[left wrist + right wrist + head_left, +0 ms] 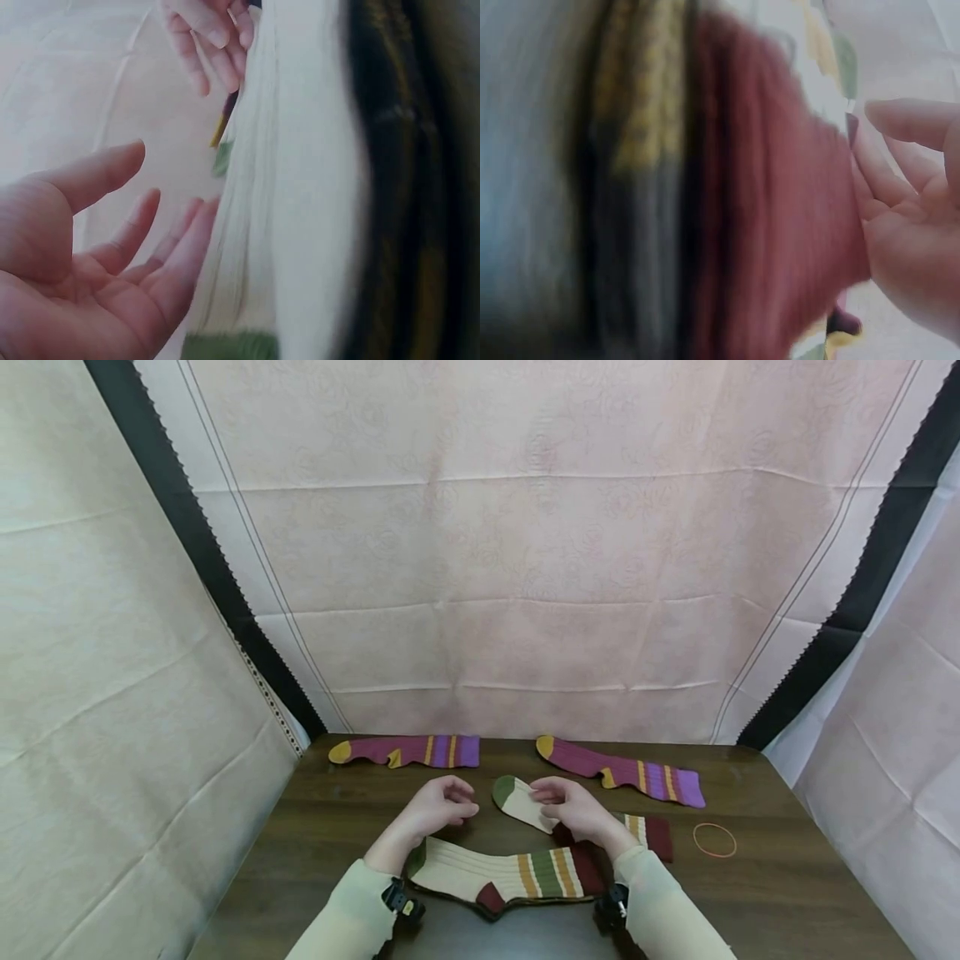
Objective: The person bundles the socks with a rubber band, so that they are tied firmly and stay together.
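Note:
My left hand (441, 806) is held above the table with loosely bent fingers and nothing in them; the left wrist view shows its palm (112, 292) open. Just below it lies a cream sock (468, 866) with a green toe, maroon heel and cuff, and mustard and green stripes. Dark fabric with mustard parts (405, 225) shows under that sock. My right hand (573, 810) hovers over a second cream sock (522, 803) with a green toe, fingers relaxed and gripping nothing. The hand and forearm hide part of this sock; its maroon cuff (658, 838) sticks out.
Two purple socks with yellow toes and heels lie along the back of the brown table, one on the left (408, 750) and one on the right (622, 768). A thin rubber band (715, 841) lies to the right. Pale cloth walls (525, 610) enclose the table.

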Demonstrator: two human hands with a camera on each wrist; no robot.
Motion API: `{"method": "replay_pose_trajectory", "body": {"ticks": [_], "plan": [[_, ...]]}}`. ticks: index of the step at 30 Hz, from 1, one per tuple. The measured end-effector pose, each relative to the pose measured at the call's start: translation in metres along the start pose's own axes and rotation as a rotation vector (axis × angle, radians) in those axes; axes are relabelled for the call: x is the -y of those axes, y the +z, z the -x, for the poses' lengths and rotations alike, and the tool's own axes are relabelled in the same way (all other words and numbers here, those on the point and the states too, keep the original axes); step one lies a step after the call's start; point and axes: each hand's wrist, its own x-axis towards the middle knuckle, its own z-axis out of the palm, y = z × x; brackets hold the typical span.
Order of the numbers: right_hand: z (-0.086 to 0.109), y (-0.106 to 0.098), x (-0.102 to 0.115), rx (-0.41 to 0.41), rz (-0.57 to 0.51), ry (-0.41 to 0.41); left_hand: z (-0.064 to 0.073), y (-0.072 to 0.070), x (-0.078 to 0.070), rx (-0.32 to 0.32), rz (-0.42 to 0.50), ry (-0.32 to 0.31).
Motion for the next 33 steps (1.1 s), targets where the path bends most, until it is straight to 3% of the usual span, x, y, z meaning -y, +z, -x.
{"method": "replay_pose_trajectory", "body": {"ticks": [6,13,25,33], "plan": [[-0.008,0.008,-0.001,0.034,0.004,0.018,-0.022,0.008,0.003,-0.033,0.016,-0.068],[-0.014,0.013,-0.001,0.064,0.007,0.010,-0.035,0.015,0.010,-0.055,0.039,-0.103],[-0.017,0.017,-0.002,0.067,-0.005,0.018,-0.041,0.021,0.021,-0.158,0.062,-0.128],[-0.012,0.016,-0.003,0.052,-0.044,0.002,-0.041,0.021,0.023,-0.170,0.063,-0.118]]}}
